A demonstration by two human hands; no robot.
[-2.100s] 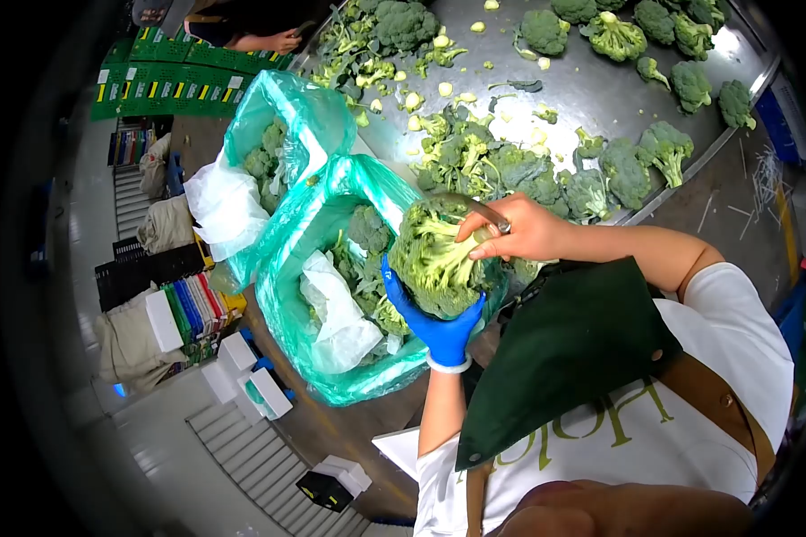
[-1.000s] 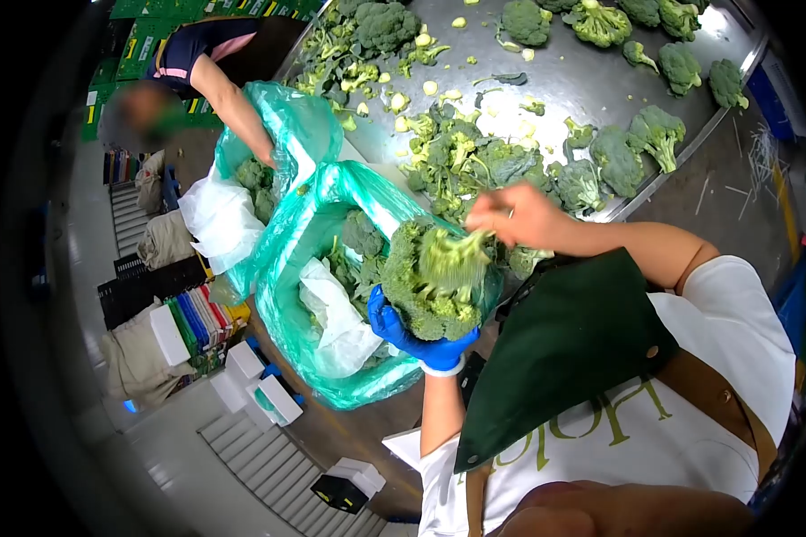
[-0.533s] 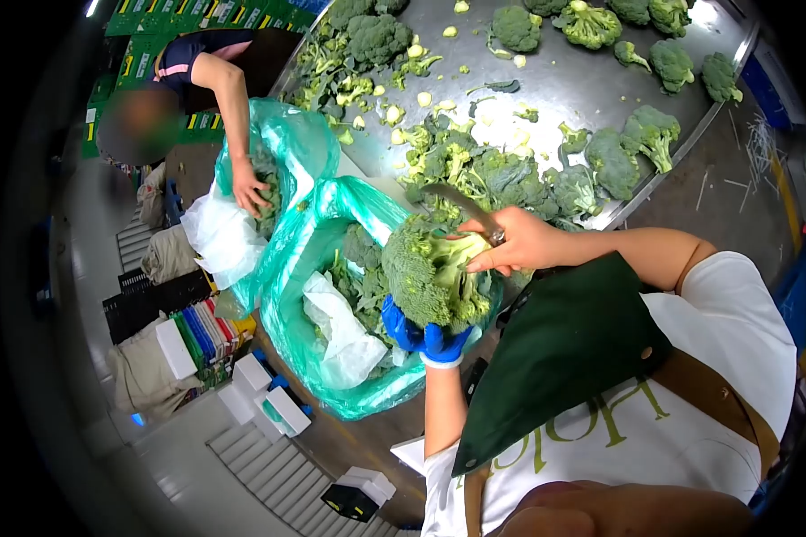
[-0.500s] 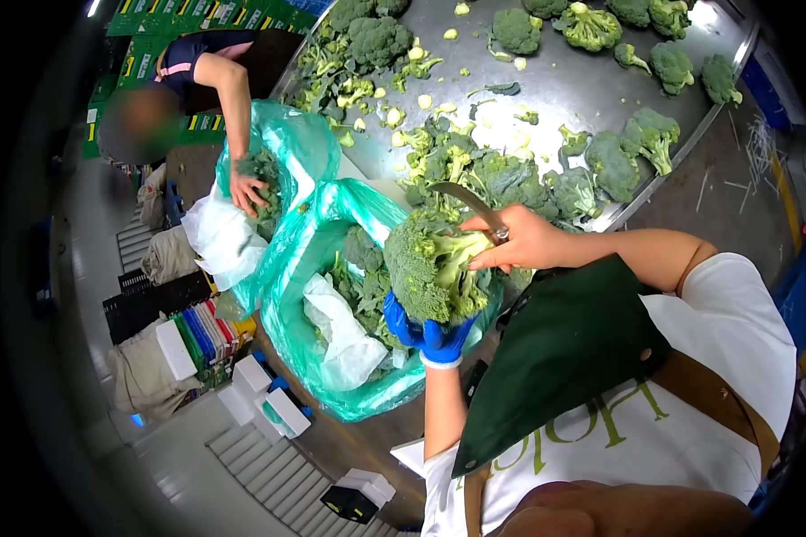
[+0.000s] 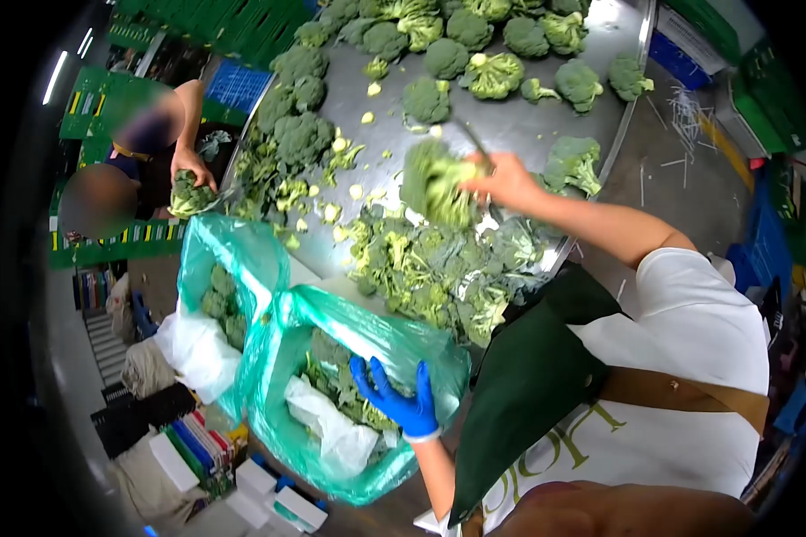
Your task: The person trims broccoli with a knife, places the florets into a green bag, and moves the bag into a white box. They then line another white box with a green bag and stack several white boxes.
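My left hand [image 5: 394, 400], in a blue glove, hangs over the mouth of a green plastic bag [image 5: 282, 421] with its fingers spread and nothing in them. Broccoli heads [image 5: 331, 380] lie in the bag under it. My right hand [image 5: 506, 179] reaches out over the steel table [image 5: 519, 121], shut on a knife [image 5: 470, 139] whose blade points away from me. A blurred broccoli head [image 5: 434, 183] is at that hand's fingers, raised above the table.
A heap of broccoli trimmings [image 5: 421, 268] covers the near table edge, with several whole heads [image 5: 488, 72] farther back. A second green bag [image 5: 219, 268] stands to the left. A co-worker's hand [image 5: 188, 170] holds broccoli at the table's left end. White boxes [image 5: 273, 497] lie on the floor.
My left hand let go of the broccoli head it held over the bag and is now open. My right hand moved away over the table to another head. The view swung up.
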